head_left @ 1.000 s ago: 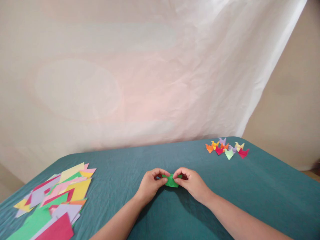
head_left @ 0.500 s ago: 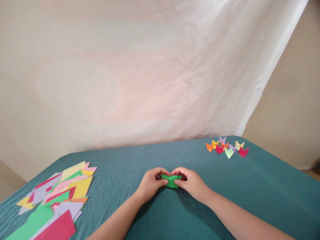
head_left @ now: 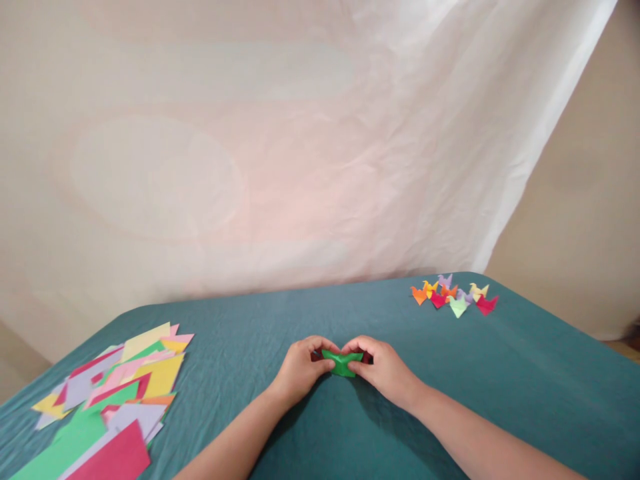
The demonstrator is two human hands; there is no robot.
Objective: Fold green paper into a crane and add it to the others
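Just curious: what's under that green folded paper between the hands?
Only the teal tablecloth shows beneath the green folded paper. The left hand and right hand pinch its ends, covering them.

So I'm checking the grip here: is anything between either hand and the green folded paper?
Nothing visible does. The left hand and the right hand pinch the green folded paper directly, one at each end. The loose sheets lie far left, the small folded figures far right.

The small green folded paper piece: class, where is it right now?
In the head view, the small green folded paper piece is low centre over the teal tablecloth, pinched between the left hand and the right hand.
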